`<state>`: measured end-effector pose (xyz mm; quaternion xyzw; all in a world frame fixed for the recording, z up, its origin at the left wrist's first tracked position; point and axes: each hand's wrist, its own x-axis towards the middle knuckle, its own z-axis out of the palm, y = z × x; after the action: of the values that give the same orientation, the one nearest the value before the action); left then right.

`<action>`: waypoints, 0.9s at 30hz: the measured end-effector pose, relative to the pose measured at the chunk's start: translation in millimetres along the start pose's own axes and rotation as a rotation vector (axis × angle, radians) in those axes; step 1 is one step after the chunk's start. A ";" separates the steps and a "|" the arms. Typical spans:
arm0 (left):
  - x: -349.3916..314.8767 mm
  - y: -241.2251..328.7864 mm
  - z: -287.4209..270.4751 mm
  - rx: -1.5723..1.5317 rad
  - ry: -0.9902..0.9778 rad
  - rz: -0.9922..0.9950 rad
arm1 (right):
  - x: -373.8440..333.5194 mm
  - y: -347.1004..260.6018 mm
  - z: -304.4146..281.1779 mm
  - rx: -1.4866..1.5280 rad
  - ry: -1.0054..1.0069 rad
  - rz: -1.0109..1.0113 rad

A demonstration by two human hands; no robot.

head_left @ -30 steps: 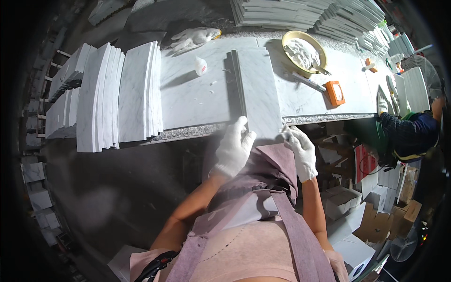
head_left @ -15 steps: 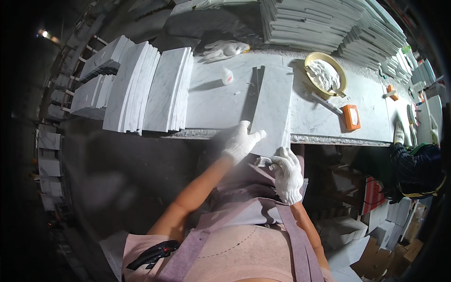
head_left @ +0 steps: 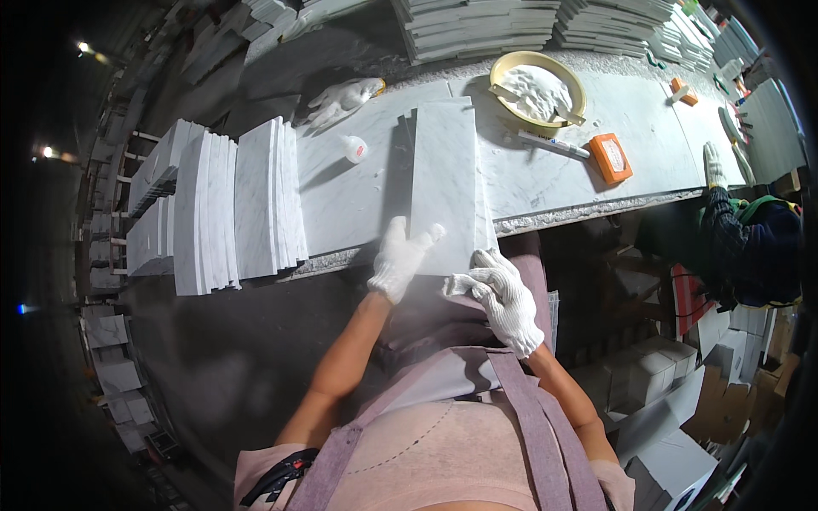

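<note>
A long grey-veined marble slab (head_left: pixel 443 175) lies on the bench, its near end jutting past the bench's front edge. Another slab edge shows beneath it on the right. My left hand (head_left: pixel 399 262), in a white knit glove, grips the slab's near left edge, thumb on top. At the near right corner, my right hand (head_left: pixel 504 298), gloved too, is closed with its fingers curled in; whatever is in them is hidden. A small white bottle (head_left: pixel 354 150) and an empty white glove (head_left: pixel 342 102) lie left of the slab.
Several marble slabs (head_left: pixel 262 200) stand upright at left. Right of the slab are a yellow bowl (head_left: pixel 581 95) of white paste, a marker (head_left: pixel 554 143) and an orange box (head_left: pixel 611 159). Stacked slabs (head_left: pixel 486 25) line the back. A co-worker's gloved hand (head_left: pixel 714 166) rests at far right.
The view has turned, so the bench appears shifted left and tilted. My left hand stays at the slab's edge; my right hand remains closed by the near corner, fingers slightly shifted.
</note>
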<state>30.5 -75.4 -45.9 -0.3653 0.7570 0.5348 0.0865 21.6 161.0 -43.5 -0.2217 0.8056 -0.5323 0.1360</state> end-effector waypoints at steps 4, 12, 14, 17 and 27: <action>13.4 -5.2 -0.7 -0.311 -0.078 0.124 | 0.1 -0.6 -5.6 0.184 -0.017 0.106; -21.8 15.8 -3.2 -0.878 -0.250 0.040 | 12.0 -6.5 -34.8 0.852 0.025 0.211; -45.2 27.8 -6.3 -0.825 -0.252 0.038 | 16.4 -13.8 -38.5 1.005 -0.008 0.232; -81.5 44.2 -1.6 -0.500 -0.190 0.247 | 23.1 -23.6 -39.4 1.160 -0.084 0.252; -136.9 77.7 30.0 -0.550 -0.324 0.136 | 22.2 -25.2 -49.1 1.341 0.015 0.117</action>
<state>70.8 26.4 71.1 -0.2338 0.5832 0.7750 0.0678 -14.6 180.6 -0.6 -0.0415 0.3124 -0.9107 0.2671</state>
